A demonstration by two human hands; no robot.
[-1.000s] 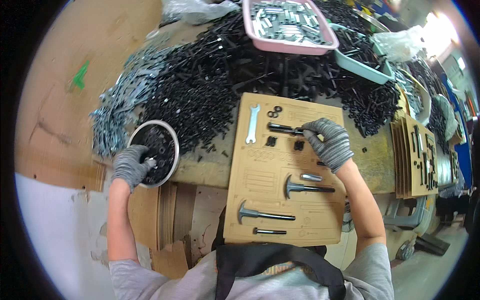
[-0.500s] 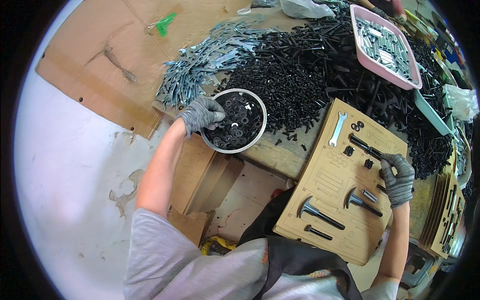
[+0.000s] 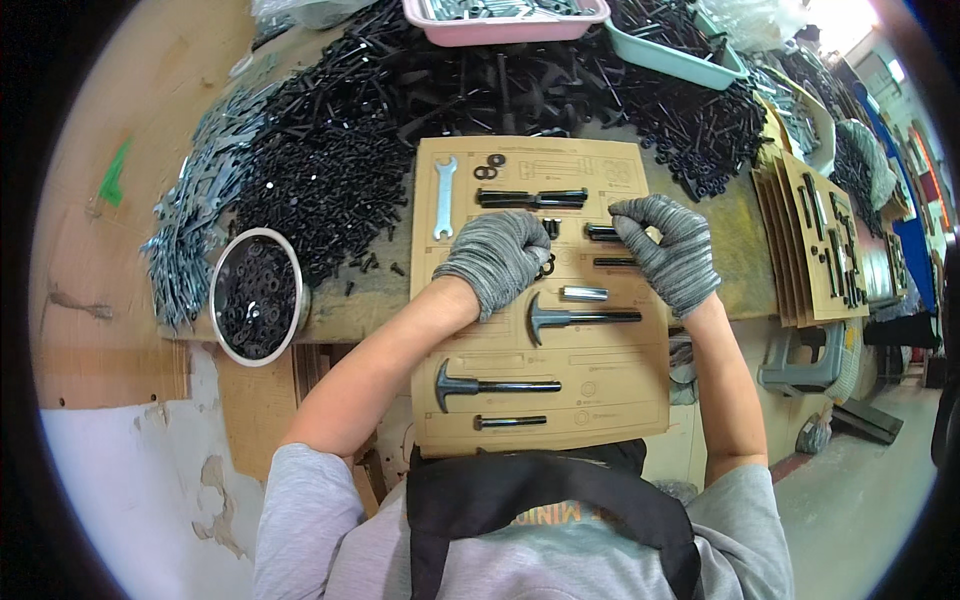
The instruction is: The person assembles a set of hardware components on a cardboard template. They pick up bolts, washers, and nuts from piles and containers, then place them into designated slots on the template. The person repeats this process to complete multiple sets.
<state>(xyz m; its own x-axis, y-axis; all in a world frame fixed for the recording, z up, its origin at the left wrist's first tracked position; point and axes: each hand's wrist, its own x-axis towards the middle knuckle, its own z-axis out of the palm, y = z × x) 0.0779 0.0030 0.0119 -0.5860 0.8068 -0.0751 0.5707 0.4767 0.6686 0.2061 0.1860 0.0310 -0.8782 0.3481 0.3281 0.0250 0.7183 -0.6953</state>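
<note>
Both my hands wear grey knitted gloves and are over a brown cardboard sheet (image 3: 500, 435) with printed outlines. My left hand (image 3: 495, 262) is closed in a pinch, with black washers (image 3: 546, 266) at its fingertips, beside small black nuts (image 3: 552, 228). My right hand (image 3: 672, 250) is curled with its fingertips together at the sheet's right side, by a thick black bolt (image 3: 600, 232); what it pinches is hidden. On the sheet lie an open-end wrench (image 3: 445, 198), black bolts (image 3: 530, 198), a silver sleeve (image 3: 584, 294), two hammer-shaped black pieces (image 3: 590, 317) and a long bolt (image 3: 510, 422).
A round bowl of black washers (image 3: 298, 285) stands left, beside silver wrenches (image 3: 205, 190). Heaps of black bolts (image 3: 330, 150) spread behind the sheet. A pink tray (image 3: 505, 32) and a mint tray (image 3: 680, 65) are at the back. More filled cardboard sheets (image 3: 790, 240) stand at right.
My left hand has left the washer bowl and come over the sheet with washers at its fingertips. My right hand stays at the sheet's right side. The view has turned right.
</note>
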